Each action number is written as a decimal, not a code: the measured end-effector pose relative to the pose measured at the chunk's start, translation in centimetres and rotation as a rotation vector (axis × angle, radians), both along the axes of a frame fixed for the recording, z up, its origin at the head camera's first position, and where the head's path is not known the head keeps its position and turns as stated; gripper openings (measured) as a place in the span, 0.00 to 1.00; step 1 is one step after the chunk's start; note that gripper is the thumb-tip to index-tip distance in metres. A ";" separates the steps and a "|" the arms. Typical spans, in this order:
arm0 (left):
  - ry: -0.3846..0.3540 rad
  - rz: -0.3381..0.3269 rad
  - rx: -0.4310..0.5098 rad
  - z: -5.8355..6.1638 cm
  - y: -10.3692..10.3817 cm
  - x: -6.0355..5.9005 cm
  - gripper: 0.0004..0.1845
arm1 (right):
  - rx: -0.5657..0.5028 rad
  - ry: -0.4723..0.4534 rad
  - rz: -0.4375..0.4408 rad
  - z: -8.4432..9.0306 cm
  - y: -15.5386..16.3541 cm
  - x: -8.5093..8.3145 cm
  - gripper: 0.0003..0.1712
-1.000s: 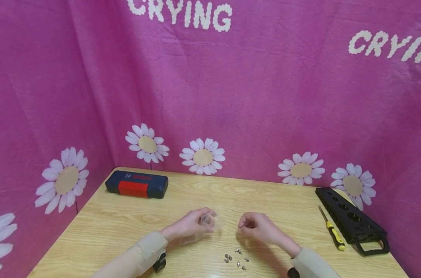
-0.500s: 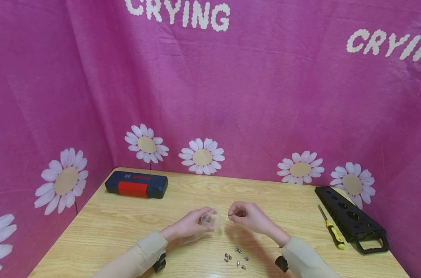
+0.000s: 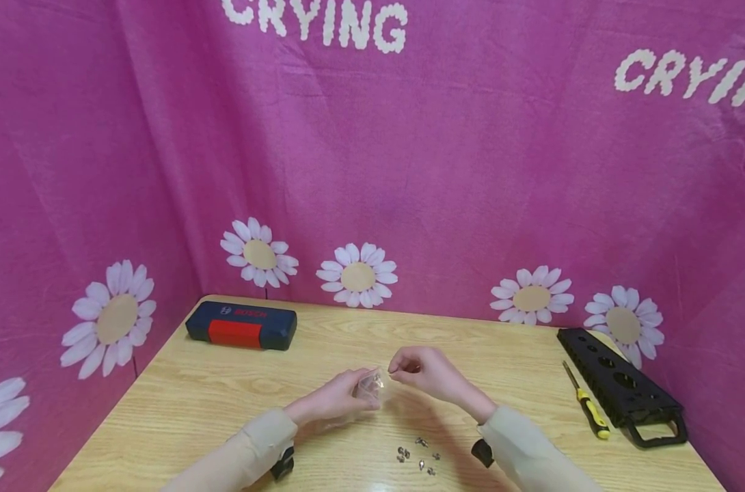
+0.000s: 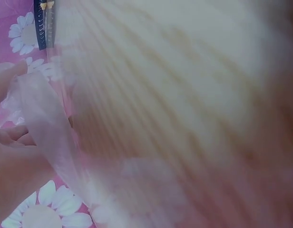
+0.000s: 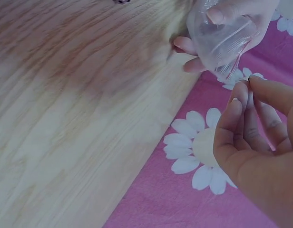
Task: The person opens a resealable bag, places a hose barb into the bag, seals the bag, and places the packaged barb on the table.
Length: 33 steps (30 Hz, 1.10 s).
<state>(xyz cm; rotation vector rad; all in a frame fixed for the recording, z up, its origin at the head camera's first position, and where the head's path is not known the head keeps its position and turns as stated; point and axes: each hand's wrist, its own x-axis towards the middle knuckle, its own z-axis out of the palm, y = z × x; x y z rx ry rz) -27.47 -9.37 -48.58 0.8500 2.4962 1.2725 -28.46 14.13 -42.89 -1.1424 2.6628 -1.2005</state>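
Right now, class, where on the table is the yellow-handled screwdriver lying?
In the head view the yellow-handled screwdriver lies flat on the right side of the wooden table, just left of the black holed tray, well clear of both hands.

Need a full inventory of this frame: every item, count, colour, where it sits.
clear plastic bag: 1, transparent, held above table centre
small metal screws: about six, silver, loose on the near table edge between the arms
tool case: 1, dark blue with red panel, far left of table
screwdriver: 1, yellow and black handle, right side
black plastic panel with holes: 1, black, far right, beside the screwdriver
table: 1, light wood
backdrop cloth: pink, white daisies and lettering, behind and at the sides
left hand: grips the bag
right hand: fingertips pinched together at the bag's mouth; anything between them is too small to see
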 end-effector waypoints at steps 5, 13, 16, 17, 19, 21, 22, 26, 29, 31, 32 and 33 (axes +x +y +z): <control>-0.013 -0.013 0.032 0.1 0.0 0.0 0.27 | 0.025 0.013 0.010 0.1 -0.9 -0.1 0.03; -0.039 -0.051 0.043 0.2 -0.1 0.2 0.22 | 0.034 -0.008 0.029 -0.1 -1.9 -0.1 0.03; -0.032 -0.054 0.043 0.2 -0.2 0.2 0.21 | 0.035 -0.012 0.029 0.0 -2.0 -0.1 0.03; -0.031 -0.056 0.044 0.2 -0.2 0.2 0.21 | 0.035 -0.013 0.027 0.0 -2.0 -0.1 0.03; -0.033 -0.064 0.057 0.1 -0.2 0.2 0.22 | 0.031 -0.009 0.018 0.1 -1.9 -0.1 0.03; -0.042 -0.066 0.068 0.1 -0.1 0.1 0.22 | 0.025 0.003 0.007 0.2 -1.6 -0.1 0.03; -0.044 -0.065 0.072 0.1 -0.1 0.1 0.21 | 0.022 0.010 0.002 0.3 -1.4 -0.1 0.03; -0.041 -0.059 0.080 0.1 0.0 0.1 0.19 | 0.010 0.018 -0.008 0.3 -0.4 0.1 0.03; -0.035 -0.060 0.088 0.0 0.0 0.1 0.20 | 0.004 -0.003 -0.013 0.1 0.5 0.4 0.03; -0.045 -0.063 0.097 0.0 0.0 0.1 0.21 | 0.005 -0.018 -0.018 -0.1 1.1 0.7 0.03; -0.052 -0.065 0.099 0.0 0.0 0.1 0.21 | 0.008 -0.026 -0.021 -0.2 1.3 0.9 0.02; -0.059 -0.060 0.098 0.0 0.0 0.1 0.22 | 0.009 -0.034 -0.024 -0.3 1.6 1.0 0.02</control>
